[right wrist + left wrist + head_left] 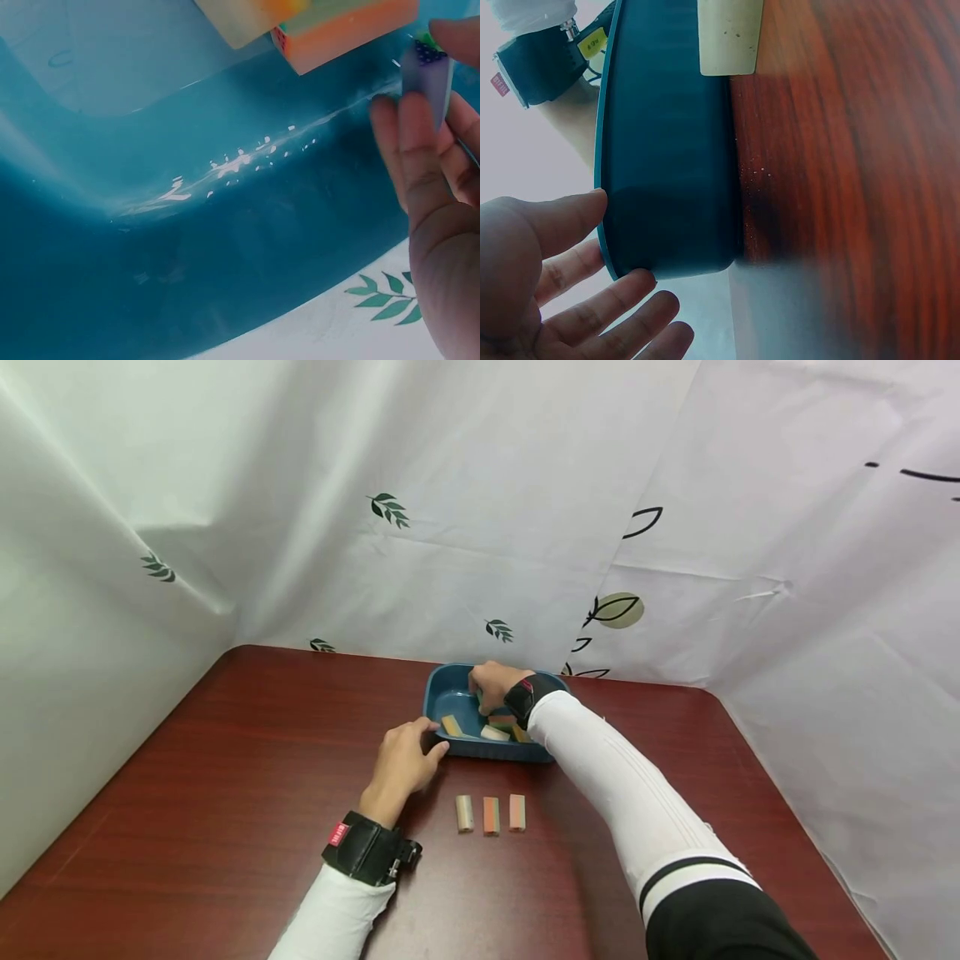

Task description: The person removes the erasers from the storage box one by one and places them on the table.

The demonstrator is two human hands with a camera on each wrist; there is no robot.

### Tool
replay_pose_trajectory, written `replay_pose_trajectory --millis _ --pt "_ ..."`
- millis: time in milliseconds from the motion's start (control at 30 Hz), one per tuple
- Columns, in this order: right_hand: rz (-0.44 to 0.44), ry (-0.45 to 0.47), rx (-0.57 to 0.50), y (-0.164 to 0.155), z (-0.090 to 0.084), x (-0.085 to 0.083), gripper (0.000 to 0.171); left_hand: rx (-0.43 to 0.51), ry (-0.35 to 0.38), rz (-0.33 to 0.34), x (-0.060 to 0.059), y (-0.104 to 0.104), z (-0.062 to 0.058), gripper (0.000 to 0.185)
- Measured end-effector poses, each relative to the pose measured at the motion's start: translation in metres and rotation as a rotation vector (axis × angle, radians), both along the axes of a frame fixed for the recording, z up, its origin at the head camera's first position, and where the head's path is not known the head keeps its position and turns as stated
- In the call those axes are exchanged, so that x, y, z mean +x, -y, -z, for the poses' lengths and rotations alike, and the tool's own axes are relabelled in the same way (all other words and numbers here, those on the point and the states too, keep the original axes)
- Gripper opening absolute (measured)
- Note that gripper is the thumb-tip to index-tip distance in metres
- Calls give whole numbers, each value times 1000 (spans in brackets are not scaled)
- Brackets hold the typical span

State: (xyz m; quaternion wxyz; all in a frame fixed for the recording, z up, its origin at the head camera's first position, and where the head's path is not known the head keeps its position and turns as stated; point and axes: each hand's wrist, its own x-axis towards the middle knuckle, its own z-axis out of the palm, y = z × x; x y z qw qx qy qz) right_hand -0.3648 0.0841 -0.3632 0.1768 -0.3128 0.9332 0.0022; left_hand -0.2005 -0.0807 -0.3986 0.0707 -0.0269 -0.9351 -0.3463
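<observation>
A blue plastic tray (495,750) stands at the back of the table with several small two-tone, eraser-like blocks inside. My right hand (497,685) reaches over it and pinches a purple eraser-like block (427,79) with a dark dotted, green-topped print. At the tray's front left corner is my left hand (403,760); its spread, fairly straight fingers touch the rim and outer wall. In front of the tray three more blocks lie side by side: cream (465,814), orange-green (491,816) and pink-green (517,812).
A pale block (494,733) and a yellow one (451,726) lie near the tray's front wall. The reddish-brown table (225,793) meets a white leaf-patterned curtain (450,568) at the back, close behind the tray.
</observation>
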Motion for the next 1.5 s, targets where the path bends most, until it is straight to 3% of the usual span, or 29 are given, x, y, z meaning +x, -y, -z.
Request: replay_pose_trajectory --millis 400,733,933,1100,1333,1500 --pt "-13 -20 -60 -6 -11 -3 47 7 -7 0 -8 3 4 36" --pt "-41 -50 -211 -19 -27 13 51 -14 -11 27 -21 5 9 36" --pt "-59 -104 -365 -29 -36 30 46 -28 -11 40 -27 8 11 37" --pt "-64 -158 -465 -39 -33 47 51 -25 -8 30 -27 13 13 38" --pt "12 -208 -529 -55 -35 81 45 -20 -10 33 -28 12 14 38" --pt "60 -216 -600 -68 -27 105 46 -24 -9 45 -28 12 14 38"
